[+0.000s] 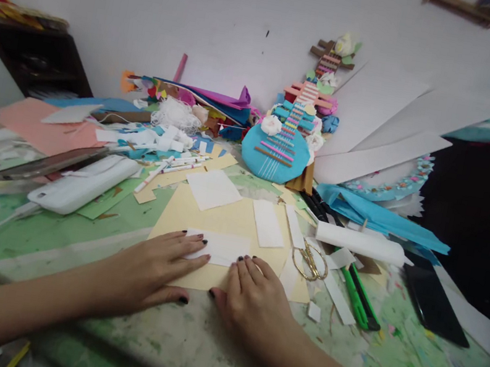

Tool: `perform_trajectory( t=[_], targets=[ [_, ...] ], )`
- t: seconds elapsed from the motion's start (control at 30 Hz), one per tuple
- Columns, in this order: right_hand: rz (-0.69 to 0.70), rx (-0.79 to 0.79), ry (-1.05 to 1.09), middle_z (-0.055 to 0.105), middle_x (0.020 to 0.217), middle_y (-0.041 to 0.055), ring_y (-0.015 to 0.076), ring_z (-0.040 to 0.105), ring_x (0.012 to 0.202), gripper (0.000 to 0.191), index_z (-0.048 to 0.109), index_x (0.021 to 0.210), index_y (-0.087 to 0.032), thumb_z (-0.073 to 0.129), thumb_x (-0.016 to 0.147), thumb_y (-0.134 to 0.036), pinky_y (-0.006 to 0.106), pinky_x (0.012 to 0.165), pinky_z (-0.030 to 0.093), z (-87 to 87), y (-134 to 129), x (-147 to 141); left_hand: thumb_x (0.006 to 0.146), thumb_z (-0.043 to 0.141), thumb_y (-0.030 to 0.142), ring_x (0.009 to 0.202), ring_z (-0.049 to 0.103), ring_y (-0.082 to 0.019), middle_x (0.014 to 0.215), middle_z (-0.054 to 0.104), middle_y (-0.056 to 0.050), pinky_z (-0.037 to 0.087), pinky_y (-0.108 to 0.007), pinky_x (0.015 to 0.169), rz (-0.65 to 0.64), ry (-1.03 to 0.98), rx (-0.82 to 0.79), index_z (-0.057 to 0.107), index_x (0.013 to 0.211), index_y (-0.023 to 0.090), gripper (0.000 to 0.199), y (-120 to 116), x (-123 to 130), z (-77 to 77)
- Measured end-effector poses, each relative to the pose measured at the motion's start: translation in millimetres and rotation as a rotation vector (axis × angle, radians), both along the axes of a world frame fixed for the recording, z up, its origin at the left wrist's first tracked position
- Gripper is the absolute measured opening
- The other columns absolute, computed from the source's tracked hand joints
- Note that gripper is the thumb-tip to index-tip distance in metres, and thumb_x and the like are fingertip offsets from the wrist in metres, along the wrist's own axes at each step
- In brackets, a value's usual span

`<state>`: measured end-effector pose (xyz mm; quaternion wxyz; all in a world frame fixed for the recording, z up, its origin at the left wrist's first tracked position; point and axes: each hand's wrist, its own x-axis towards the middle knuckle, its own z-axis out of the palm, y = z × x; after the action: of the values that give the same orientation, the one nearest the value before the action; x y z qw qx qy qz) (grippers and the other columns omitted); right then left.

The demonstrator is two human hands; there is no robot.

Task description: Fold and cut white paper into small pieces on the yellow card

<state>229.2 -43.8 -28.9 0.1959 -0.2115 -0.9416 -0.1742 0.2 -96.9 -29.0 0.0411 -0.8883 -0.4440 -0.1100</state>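
Observation:
A white piece of paper (220,247) lies on a pale yellow sheet (183,214) at the middle of the table. My left hand (155,269) rests flat over its left end, fingers spread and thumb apart on the near side. At its right end, my right hand (256,298) has its fingers bent together and pressed on the paper; its thumb lies near the yellow sheet's front edge. Beyond the hands are a white square (213,189) and a white rectangle (267,223) of paper. Gold-handled scissors (309,262) lie to the right of the sheet.
A green cutter (361,297), a white glue bottle (361,244) and a black phone (435,300) lie at right. On the left are a white power bank (85,185) and several white sticks (173,165). A blue guitar-shaped craft (273,154) leans against the wall.

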Motion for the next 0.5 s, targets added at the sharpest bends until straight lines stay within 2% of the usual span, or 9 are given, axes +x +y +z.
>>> perform_trajectory(
  t=[0.07, 0.17, 0.23, 0.3, 0.37, 0.43, 0.5],
  targets=[
    [-0.035, 0.014, 0.003, 0.068, 0.079, 0.0250, 0.0284, 0.065, 0.078, 0.034, 0.065, 0.080, -0.001, 0.048, 0.087, -0.029, 0.042, 0.077, 0.047, 3.1, -1, 1, 0.086, 0.051, 0.039, 0.127, 0.040, -0.028, 0.134, 0.048, -0.015, 0.037, -0.047, 0.103, -0.007, -0.033, 0.002, 0.043, 0.133, 0.018, 0.052, -1, -2, 0.1],
    [-0.072, -0.002, 0.009, 0.065, 0.063, 0.0161, 0.0233, 0.063, 0.063, 0.029, 0.063, 0.068, -0.009, 0.048, 0.087, -0.025, 0.037, 0.066, 0.049, 8.6, 1, 4, 0.086, 0.052, 0.036, 0.128, 0.039, -0.027, 0.134, 0.048, -0.015, 0.035, -0.045, 0.105, -0.015, -0.080, 0.007, 0.044, 0.132, 0.018, 0.050, -2, -2, 0.9],
    [-0.101, -0.006, 0.037, 0.065, 0.062, 0.0129, 0.0212, 0.062, 0.061, 0.029, 0.063, 0.067, -0.011, 0.045, 0.088, -0.021, 0.035, 0.063, 0.049, 11.6, 6, 7, 0.087, 0.051, 0.034, 0.128, 0.038, -0.026, 0.136, 0.047, -0.014, 0.034, -0.046, 0.105, -0.016, -0.083, 0.003, 0.042, 0.132, 0.018, 0.049, -2, -1, 1.7],
    [-0.123, 0.007, 0.088, 0.069, 0.083, 0.0178, 0.0243, 0.065, 0.080, 0.025, 0.065, 0.085, -0.008, 0.043, 0.089, -0.018, 0.037, 0.073, 0.050, 12.4, 10, 8, 0.087, 0.050, 0.033, 0.129, 0.038, -0.025, 0.136, 0.046, -0.014, 0.033, -0.045, 0.106, -0.012, -0.084, -0.008, 0.037, 0.136, 0.018, 0.052, -2, 0, 2.3],
    [-0.071, -0.012, 0.096, 0.063, 0.110, 0.0224, 0.0285, 0.057, 0.106, 0.031, 0.060, 0.108, -0.004, 0.043, 0.090, -0.022, 0.042, 0.089, 0.045, 11.0, 13, 7, 0.087, 0.050, 0.033, 0.128, 0.038, -0.025, 0.137, 0.046, -0.013, 0.032, -0.045, 0.106, -0.005, -0.093, -0.014, 0.032, 0.139, 0.019, 0.056, -2, 0, 2.3],
    [0.039, -0.085, 0.032, 0.054, 0.125, 0.0215, 0.0297, 0.046, 0.121, 0.044, 0.052, 0.122, -0.003, 0.043, 0.091, -0.032, 0.045, 0.100, 0.037, 8.2, 13, 4, 0.087, 0.050, 0.032, 0.129, 0.038, -0.025, 0.136, 0.046, -0.013, 0.032, -0.044, 0.106, -0.004, -0.096, -0.010, 0.031, 0.140, 0.019, 0.058, -2, 1, 1.8],
    [0.105, -0.175, -0.049, 0.049, 0.133, 0.0185, 0.0285, 0.039, 0.127, 0.055, 0.046, 0.129, -0.004, 0.041, 0.091, -0.043, 0.045, 0.104, 0.034, 4.9, 11, 1, 0.086, 0.050, 0.032, 0.129, 0.038, -0.026, 0.136, 0.047, -0.013, 0.033, -0.045, 0.106, -0.010, -0.096, -0.001, 0.034, 0.138, 0.018, 0.056, -1, 0, 1.1]
  ],
)
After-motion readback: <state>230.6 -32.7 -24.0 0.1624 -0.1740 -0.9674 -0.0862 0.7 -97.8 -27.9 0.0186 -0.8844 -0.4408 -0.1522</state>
